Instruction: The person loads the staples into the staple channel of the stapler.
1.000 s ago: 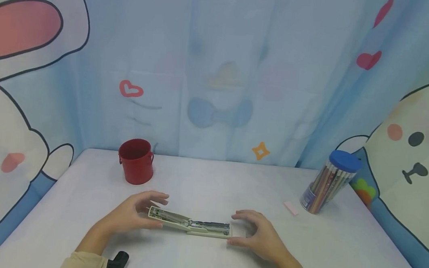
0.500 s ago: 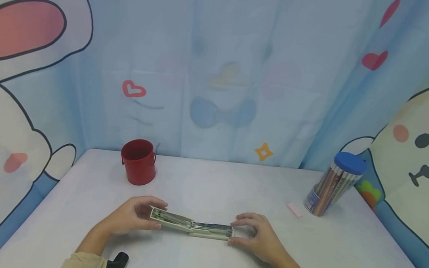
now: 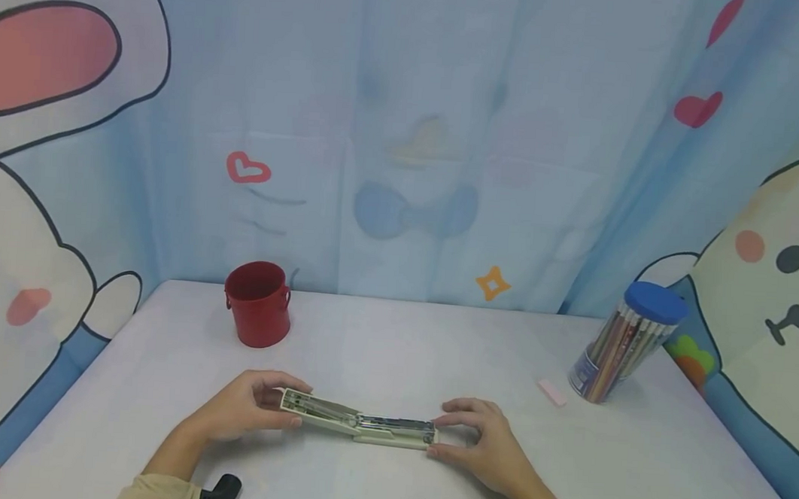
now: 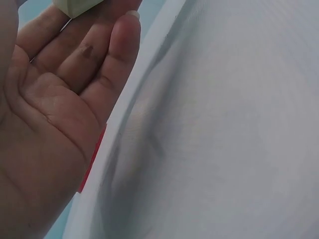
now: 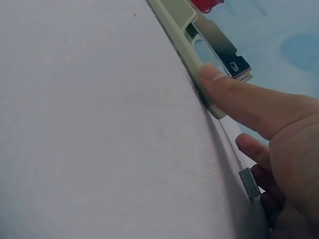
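A pale green stapler [image 3: 393, 436] lies spread wide, its metal staple channel facing up. My left hand [image 3: 242, 407] grips the end of its raised top arm. In the left wrist view only a corner of the stapler [image 4: 77, 6] shows above the fingers. At the other end, my right hand [image 3: 487, 446] pinches the base. The right wrist view has the thumb [image 5: 212, 74] pressed on the stapler's edge [image 5: 174, 32]. By the lower fingers of that hand is a small ridged grey metal block [image 5: 249, 183], resembling a staple strip; whether they hold it is unclear.
A red bucket [image 3: 258, 314] stands at the back left of the white table [image 3: 395, 340]. Toward the right is a blue-lidded jar of pencils [image 3: 625, 344], with a small pink strip [image 3: 552, 392] beside it. A patterned curtain [image 3: 422, 70] hangs behind.
The right fingers have drawn in slightly on the stapler's base end. Left hand and stapler hold nearly the same pose; the whole view has shifted a little.
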Available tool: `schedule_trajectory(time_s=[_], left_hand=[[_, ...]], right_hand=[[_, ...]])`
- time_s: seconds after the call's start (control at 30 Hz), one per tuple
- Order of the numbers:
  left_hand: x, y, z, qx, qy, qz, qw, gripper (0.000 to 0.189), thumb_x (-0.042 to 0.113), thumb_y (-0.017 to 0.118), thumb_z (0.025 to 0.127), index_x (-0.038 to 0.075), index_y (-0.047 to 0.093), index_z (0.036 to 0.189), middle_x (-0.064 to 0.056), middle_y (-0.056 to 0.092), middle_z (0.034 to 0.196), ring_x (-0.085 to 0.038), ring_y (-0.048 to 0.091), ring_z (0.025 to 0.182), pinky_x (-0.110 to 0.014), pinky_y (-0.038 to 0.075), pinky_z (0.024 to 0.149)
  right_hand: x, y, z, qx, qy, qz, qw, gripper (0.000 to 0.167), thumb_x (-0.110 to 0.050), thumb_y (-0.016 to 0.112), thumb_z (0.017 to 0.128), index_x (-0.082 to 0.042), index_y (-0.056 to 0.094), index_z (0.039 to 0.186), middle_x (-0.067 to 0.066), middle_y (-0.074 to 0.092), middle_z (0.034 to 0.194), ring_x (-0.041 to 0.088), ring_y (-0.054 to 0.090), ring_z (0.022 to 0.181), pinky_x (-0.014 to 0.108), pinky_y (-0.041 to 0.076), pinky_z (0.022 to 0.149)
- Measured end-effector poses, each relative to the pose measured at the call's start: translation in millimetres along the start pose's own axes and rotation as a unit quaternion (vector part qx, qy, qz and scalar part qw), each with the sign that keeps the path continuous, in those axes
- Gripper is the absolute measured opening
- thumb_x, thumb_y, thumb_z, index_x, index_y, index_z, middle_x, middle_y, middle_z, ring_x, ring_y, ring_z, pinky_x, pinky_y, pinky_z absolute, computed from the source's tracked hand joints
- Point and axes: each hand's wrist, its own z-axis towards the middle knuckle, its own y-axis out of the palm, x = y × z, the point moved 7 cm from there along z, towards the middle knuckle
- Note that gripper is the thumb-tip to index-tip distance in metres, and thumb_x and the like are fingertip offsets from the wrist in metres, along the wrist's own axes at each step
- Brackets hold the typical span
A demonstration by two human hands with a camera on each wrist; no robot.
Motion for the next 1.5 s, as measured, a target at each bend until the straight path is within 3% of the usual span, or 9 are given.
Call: schedule_trajectory(time_s=[0.5, 0.67, 0.87, 1.03, 1.13, 1.3, 1.5], left_hand=[[-1.3, -0.1, -0.7, 0.005, -0.003, -0.007, 1.0000, 0.046, 0.007, 0.081, 0.084, -0.008, 0.064, 0.124, -0.017, 0.069, 0.114, -0.022, 0.071, 0.093, -0.027, 0.055, 0.078], [0.7, 0.1, -0.8, 0.002, 0.010, -0.015, 0.9998, 0.045, 0.004, 0.080, 0.085, -0.009, 0.064, 0.124, -0.018, 0.069, 0.114, -0.022, 0.071, 0.093, -0.027, 0.056, 0.078], [0.0, 0.0, -0.7, 0.006, 0.004, -0.019, 0.9998, 0.045, 0.005, 0.081, 0.084, -0.008, 0.065, 0.123, -0.018, 0.069, 0.114, -0.021, 0.070, 0.093, -0.028, 0.056, 0.078], [-0.9, 0.4, -1.2, 0.005, 0.001, -0.018, 0.9998, 0.046, 0.006, 0.081, 0.084, -0.009, 0.064, 0.124, -0.019, 0.068, 0.115, -0.021, 0.070, 0.093, -0.028, 0.056, 0.078], [-1.1, 0.7, -1.3, 0.004, 0.004, -0.016, 0.9998, 0.044, 0.006, 0.080, 0.085, -0.008, 0.064, 0.124, -0.019, 0.068, 0.114, -0.022, 0.070, 0.093, -0.028, 0.057, 0.078], [-1.4, 0.7, -0.2, 0.003, 0.003, -0.018, 0.9998, 0.045, 0.006, 0.080, 0.085, -0.008, 0.064, 0.124, -0.019, 0.068, 0.114, -0.022, 0.070, 0.094, -0.028, 0.057, 0.078], [-2.1, 0.5, -0.5, 0.005, -0.003, -0.012, 0.9999, 0.046, 0.006, 0.080, 0.085, -0.008, 0.064, 0.125, -0.019, 0.068, 0.115, -0.022, 0.070, 0.094, -0.027, 0.056, 0.078]], right_hand=[[0, -4, -2.5, -0.004, 0.001, 0.008, 1.0000, 0.039, -0.049, 0.091, 0.065, -0.033, 0.076, 0.098, -0.008, 0.064, 0.123, 0.028, 0.050, 0.126, 0.058, 0.035, 0.107], [2, -12, -3.2, -0.014, -0.006, 0.034, 0.9993, 0.044, -0.046, 0.092, 0.065, -0.030, 0.076, 0.103, -0.010, 0.067, 0.120, 0.025, 0.056, 0.123, 0.052, 0.038, 0.108], [5, -28, -7.1, -0.025, -0.026, 0.061, 0.9975, 0.045, -0.041, 0.092, 0.067, -0.025, 0.076, 0.107, -0.012, 0.069, 0.114, 0.021, 0.061, 0.116, 0.047, 0.044, 0.102], [15, -39, -9.2, -0.028, 0.003, 0.051, 0.9983, 0.044, -0.039, 0.093, 0.068, -0.025, 0.077, 0.106, -0.011, 0.069, 0.113, 0.020, 0.060, 0.109, 0.046, 0.046, 0.096], [22, -45, -10.4, -0.028, 0.016, 0.038, 0.9988, 0.042, -0.040, 0.092, 0.068, -0.026, 0.077, 0.105, -0.011, 0.069, 0.110, 0.017, 0.059, 0.102, 0.039, 0.047, 0.089], [25, -47, -12.1, -0.045, -0.013, 0.053, 0.9975, 0.036, -0.036, 0.090, 0.072, -0.022, 0.078, 0.103, -0.010, 0.071, 0.103, 0.014, 0.059, 0.095, 0.030, 0.048, 0.083], [26, -42, -12.5, -0.065, -0.033, 0.074, 0.9946, 0.032, -0.030, 0.089, 0.076, -0.018, 0.078, 0.103, -0.008, 0.070, 0.103, 0.013, 0.062, 0.097, 0.029, 0.050, 0.086]])
